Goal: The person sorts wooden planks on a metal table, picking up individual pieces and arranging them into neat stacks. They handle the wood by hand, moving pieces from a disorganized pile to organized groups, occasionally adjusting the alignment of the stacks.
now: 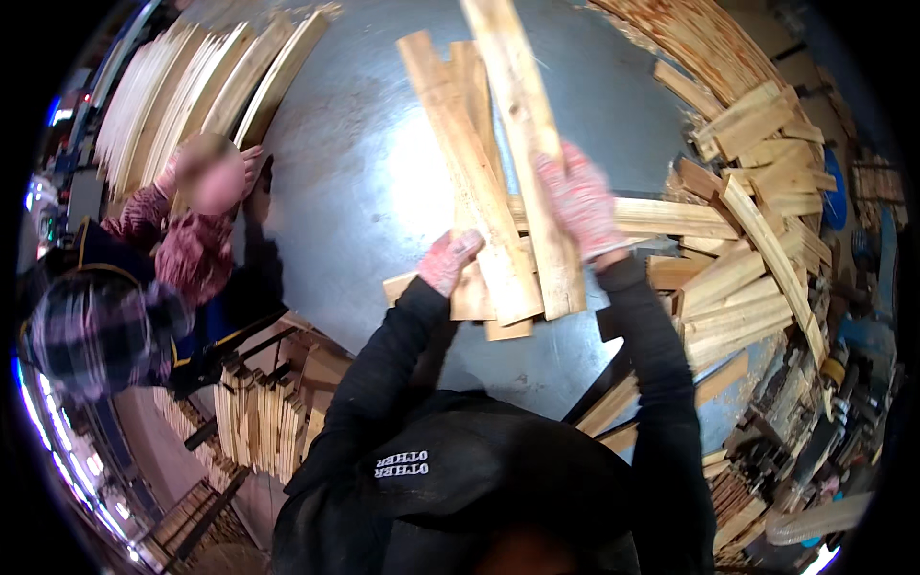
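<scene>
The person seems to be in the middle of sorting or checking boards one by one over the grey metal table (335,125). The right hand (580,201), in a reddish glove and a little blurred, has its grip closed on the right board (522,115), around its right edge, toward the near end. The left hand (450,262) has its grip closed at the edge of the left board (467,177), with the thumb lapping over it; the fingers beneath are hidden. Both boards slant away from the body, side by side, above a narrower board (470,91) and some crosswise pieces, one of which, the long strip (671,217), reaches to the loose wood pile (733,326) on the right. If the boards are really lifted clear from those below, I cannot tell. In my judgement, the next move calls for keeping the right board firm and choosing its place, while the left hand steadies its own board, so that the lower pieces do not slide.
</scene>
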Demonstrator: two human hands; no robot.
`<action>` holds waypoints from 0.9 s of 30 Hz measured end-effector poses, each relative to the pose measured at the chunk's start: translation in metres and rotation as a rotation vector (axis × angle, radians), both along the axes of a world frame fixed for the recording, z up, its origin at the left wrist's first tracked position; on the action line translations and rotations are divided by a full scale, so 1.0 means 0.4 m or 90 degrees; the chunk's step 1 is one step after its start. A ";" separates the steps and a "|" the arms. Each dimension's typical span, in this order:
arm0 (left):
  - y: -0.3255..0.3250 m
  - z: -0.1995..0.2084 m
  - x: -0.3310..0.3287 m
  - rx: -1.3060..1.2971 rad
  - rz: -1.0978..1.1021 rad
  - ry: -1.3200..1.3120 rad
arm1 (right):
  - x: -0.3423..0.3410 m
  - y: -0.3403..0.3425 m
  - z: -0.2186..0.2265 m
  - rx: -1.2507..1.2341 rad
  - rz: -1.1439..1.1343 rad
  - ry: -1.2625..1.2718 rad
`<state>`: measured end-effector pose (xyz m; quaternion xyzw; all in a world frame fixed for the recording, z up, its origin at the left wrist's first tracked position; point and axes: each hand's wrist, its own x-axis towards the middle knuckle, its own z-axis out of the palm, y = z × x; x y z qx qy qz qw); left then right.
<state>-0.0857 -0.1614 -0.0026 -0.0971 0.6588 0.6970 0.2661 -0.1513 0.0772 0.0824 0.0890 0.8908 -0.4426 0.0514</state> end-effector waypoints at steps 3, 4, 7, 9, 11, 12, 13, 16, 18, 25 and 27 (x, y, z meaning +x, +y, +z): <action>0.064 0.072 0.003 0.169 0.143 -0.085 | 0.041 -0.166 -0.162 -0.068 -0.090 0.083; 0.059 0.103 -0.011 0.127 0.110 -0.050 | 0.038 -0.189 -0.184 -0.149 -0.135 0.107; -0.027 0.094 -0.036 0.071 0.008 0.021 | 0.032 -0.203 -0.209 -0.025 0.100 0.191; -0.120 0.122 -0.071 -0.070 -0.080 0.075 | 0.042 -0.245 -0.172 0.117 0.246 0.207; -0.180 0.172 -0.103 -0.097 0.002 0.015 | 0.035 -0.383 -0.123 -0.089 -0.041 0.008; -0.204 0.187 -0.110 -0.349 -0.076 0.059 | 0.012 -0.394 -0.139 -0.331 -0.057 -0.104; -0.242 0.208 -0.134 -0.611 -0.146 0.114 | 0.002 -0.428 -0.127 -0.330 -0.052 -0.124; -0.342 0.066 -0.152 -0.494 -0.092 0.153 | -0.043 -0.535 -0.327 0.061 0.361 0.037; -0.278 0.088 -0.136 -0.693 -0.146 0.120 | -0.050 -0.494 -0.310 0.148 0.590 0.145; -0.318 0.129 -0.135 -0.899 -0.119 0.085 | -0.191 0.178 -0.109 0.430 0.076 0.230; -0.361 0.179 -0.147 -0.948 -0.158 0.057 | -0.203 0.361 -0.050 0.624 0.031 -0.065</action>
